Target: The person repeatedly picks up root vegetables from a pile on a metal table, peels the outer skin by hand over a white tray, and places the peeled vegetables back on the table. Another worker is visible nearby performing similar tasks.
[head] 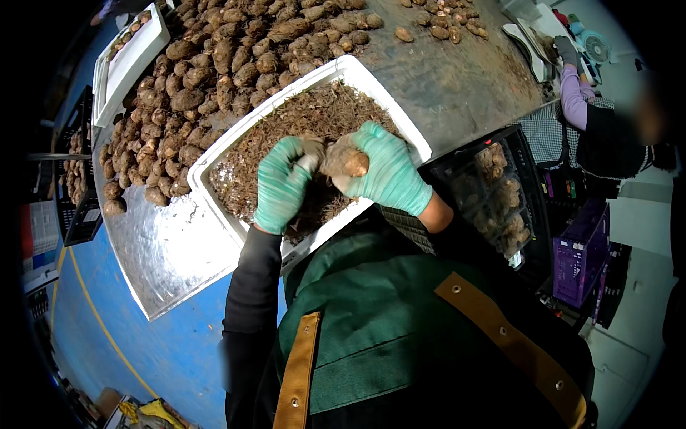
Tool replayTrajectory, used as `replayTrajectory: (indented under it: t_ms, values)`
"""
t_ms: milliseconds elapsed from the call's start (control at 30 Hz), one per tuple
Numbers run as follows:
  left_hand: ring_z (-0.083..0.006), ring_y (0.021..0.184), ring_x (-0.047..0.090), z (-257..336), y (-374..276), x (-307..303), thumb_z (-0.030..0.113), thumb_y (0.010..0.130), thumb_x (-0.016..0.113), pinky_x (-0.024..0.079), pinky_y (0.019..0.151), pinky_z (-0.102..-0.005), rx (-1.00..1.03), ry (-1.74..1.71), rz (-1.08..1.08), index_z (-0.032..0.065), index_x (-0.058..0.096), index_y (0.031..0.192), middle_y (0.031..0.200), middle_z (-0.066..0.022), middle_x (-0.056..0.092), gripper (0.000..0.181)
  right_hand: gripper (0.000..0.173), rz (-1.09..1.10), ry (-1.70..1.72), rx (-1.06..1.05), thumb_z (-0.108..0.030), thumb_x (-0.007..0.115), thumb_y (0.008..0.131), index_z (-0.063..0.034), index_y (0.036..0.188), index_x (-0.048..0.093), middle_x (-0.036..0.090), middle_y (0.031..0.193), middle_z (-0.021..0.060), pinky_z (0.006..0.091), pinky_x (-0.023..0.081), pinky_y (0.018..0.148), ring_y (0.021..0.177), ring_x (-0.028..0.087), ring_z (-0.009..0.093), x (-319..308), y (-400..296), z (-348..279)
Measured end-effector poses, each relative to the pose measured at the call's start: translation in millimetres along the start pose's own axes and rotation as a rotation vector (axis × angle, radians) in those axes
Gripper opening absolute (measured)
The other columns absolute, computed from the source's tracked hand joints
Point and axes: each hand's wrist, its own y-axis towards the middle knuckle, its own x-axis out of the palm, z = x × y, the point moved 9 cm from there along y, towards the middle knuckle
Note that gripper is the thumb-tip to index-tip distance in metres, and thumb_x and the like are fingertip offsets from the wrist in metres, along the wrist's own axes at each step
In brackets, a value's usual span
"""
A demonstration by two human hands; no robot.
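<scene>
In the head view, my right hand [388,166], in a green knit glove, grips a brown taro corm [351,162] whose rounded, lighter end faces me. My left hand [281,179], gloved alike, has its bent fingers and thumb pinched at the corm's left end, where the fingertips are soiled and blurred. Both hands are above a white foam box [211,161] at the table's edge. A thick layer of brown fibrous husk [316,115] covers the bottom of the box.
A large heap of taro corms [230,59] lies beyond the box on a metal table [445,80]; a smaller group [445,21] is farther right. Another foam box [131,59] stands left. At right are a black crate [498,198] of packed corms and a co-worker [584,118].
</scene>
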Motion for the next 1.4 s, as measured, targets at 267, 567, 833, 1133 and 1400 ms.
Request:
replayTrajectory:
  t_ms: [267, 567, 833, 1133, 1400]
  values:
    - [-0.0199, 0.109, 0.054, 9, 9, 24, 0.018, 0.076, 0.076, 0.044, 0.093, -0.0336, 0.056, 0.058, -0.033, 0.0018, 0.057, 0.119, 0.113, -0.0088, 0.059, 0.050, 0.054, -0.076, -0.011, -0.020, -0.025, 0.077, 0.059, -0.0076, 0.107, 0.059, 0.050, 0.099, 0.0103, 0.0398, 0.051, 0.072, 0.086, 0.058, 0.030, 5, 8, 8]
    - [-0.0101, 0.062, 0.056, -32, 24, -43, 0.013, 0.087, 0.063, 0.047, 0.057, -0.0258, -0.273, 0.249, 0.472, 0.0017, 0.067, 0.086, 0.072, -0.0053, 0.065, 0.012, 0.053, 0.017, 0.059, -0.076, -0.022, 0.080, 0.059, -0.0066, 0.105, 0.059, 0.051, 0.096, 0.0100, 0.0391, 0.051, 0.071, 0.085, 0.058, 0.030, -6, 17, 6]
    - [-0.0137, 0.068, 0.058, -21, 13, 9, 0.029, 0.094, 0.053, 0.046, 0.063, -0.0253, -0.143, -0.012, 0.166, 0.0021, 0.060, 0.086, 0.073, -0.0059, 0.059, 0.029, 0.050, 0.131, -0.026, -0.156, -0.018, 0.081, 0.062, -0.0080, 0.107, 0.061, 0.053, 0.102, 0.0080, 0.0345, 0.049, 0.079, 0.093, 0.056, 0.026, -8, 28, 4]
    - [-0.0217, 0.102, 0.057, -16, 2, -73, 0.009, 0.087, 0.063, 0.043, 0.091, -0.0327, -0.071, 0.274, 0.394, 0.0003, 0.056, 0.117, 0.109, -0.0113, 0.061, 0.032, 0.024, 0.148, 0.277, 0.422, -0.025, 0.068, 0.083, -0.0028, 0.089, 0.062, 0.059, 0.071, 0.0030, 0.0265, 0.051, 0.059, 0.063, 0.057, 0.014, -26, 51, 197]
    - [-0.0093, 0.074, 0.055, -27, -32, -101, 0.008, 0.089, 0.060, 0.046, 0.067, -0.0231, -0.238, 0.262, 0.375, -0.0007, 0.064, 0.104, 0.086, -0.0038, 0.062, 0.018, 0.029, 0.748, 1.032, 1.143, -0.018, 0.059, 0.089, -0.0021, 0.114, 0.056, 0.058, 0.099, 0.0133, 0.0371, 0.054, 0.078, 0.073, 0.060, 0.023, -94, 21, 451]
